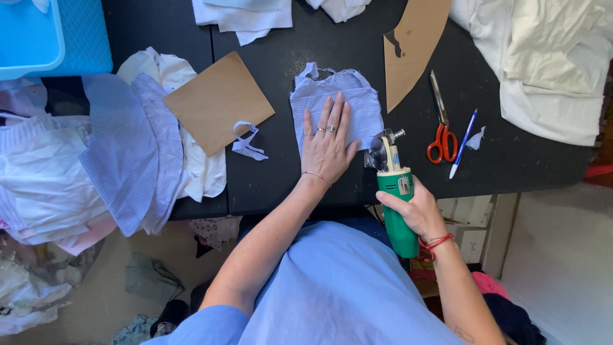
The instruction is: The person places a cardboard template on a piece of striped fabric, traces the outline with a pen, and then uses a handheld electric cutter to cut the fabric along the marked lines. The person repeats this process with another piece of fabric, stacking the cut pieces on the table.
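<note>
on the black tabletop (287, 166), the person's left hand (327, 144) lies flat with fingers spread, pressing down a stack of pale blue striped fabric (364, 105). at four o'clock from that hand, the right hand (415, 207) is wrapped tight around the green electric rotary cutter (394, 198), whose round blade sits at the fabric's lower right edge, just beside the left thumb. that closeness is the risk: if the layers bunch or slide, the blade could jump toward the thumb or cut off line. a loose striped scrap (246, 142) lies at nine o'clock of the stack, below the brown card pattern (217, 101); the red-handled scissors (440, 128) and the blue pen (462, 143) rest at three o'clock.
</note>
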